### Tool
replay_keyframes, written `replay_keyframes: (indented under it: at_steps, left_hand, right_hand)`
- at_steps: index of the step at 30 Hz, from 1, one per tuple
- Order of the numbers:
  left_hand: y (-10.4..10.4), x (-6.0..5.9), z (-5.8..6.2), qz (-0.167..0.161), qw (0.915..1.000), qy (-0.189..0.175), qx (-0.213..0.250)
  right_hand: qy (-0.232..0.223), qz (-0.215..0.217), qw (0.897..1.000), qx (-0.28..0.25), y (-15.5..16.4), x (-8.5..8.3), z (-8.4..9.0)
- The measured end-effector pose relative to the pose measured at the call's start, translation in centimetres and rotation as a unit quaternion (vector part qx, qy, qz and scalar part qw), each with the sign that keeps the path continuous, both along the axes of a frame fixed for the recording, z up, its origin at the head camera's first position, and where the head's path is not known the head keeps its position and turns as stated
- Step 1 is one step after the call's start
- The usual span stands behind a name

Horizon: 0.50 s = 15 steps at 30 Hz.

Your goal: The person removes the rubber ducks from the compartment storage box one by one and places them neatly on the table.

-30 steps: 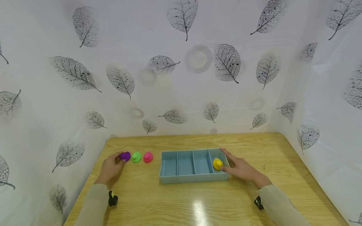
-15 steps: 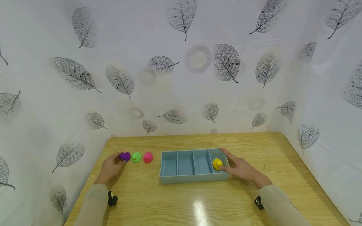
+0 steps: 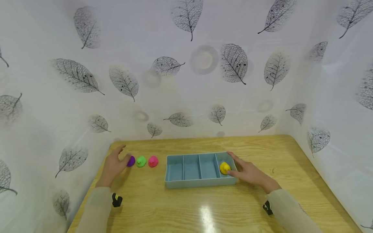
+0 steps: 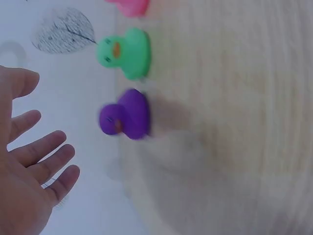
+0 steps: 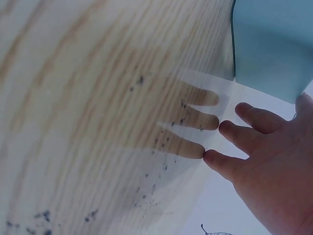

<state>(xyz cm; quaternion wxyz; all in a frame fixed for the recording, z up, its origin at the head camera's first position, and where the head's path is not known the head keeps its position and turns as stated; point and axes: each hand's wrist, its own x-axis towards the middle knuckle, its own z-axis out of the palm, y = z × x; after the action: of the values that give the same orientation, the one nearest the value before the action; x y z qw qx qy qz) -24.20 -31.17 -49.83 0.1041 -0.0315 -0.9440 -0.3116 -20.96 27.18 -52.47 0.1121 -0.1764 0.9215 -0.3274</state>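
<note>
1. Leaf-print sheets wall in the wooden table.
2. Your left hand, fingers spread and empty, hovers just beside the purple duck.
3. Your right hand rests flat-fingered against the tray, by the yellow duck.
4. Next, likely pinch the purple duck.

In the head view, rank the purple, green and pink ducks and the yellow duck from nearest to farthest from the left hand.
1. Purple duck: right beside the left hand, at the row's left end.
2. Green duck: middle of the row.
3. Pink duck: right end of the row, next to the blue tray.
4. Yellow duck: in the tray's rightmost compartment, by the right hand.
</note>
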Motion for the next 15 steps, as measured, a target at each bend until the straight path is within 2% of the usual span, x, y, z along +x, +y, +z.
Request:
replay_keyframes:
  at_steps: [4,7,15]
  left_hand:
    - [2.0,-0.5,1.6,-0.026,0.9979,0.057,-0.016]
    - [3.9,-0.6,2.5,-0.052,0.9949,0.086,-0.013]
    - [9.1,-0.1,3.4,-0.122,0.9892,0.081,-0.001]
  right_hand:
    - [0.004,0.003,1.000,0.005,0.2,-0.1,0.2]
    - [0.011,0.007,1.000,-0.001,0.4,-0.2,0.2]
    - [0.017,0.025,0.999,-0.017,1.2,0.0,0.0]
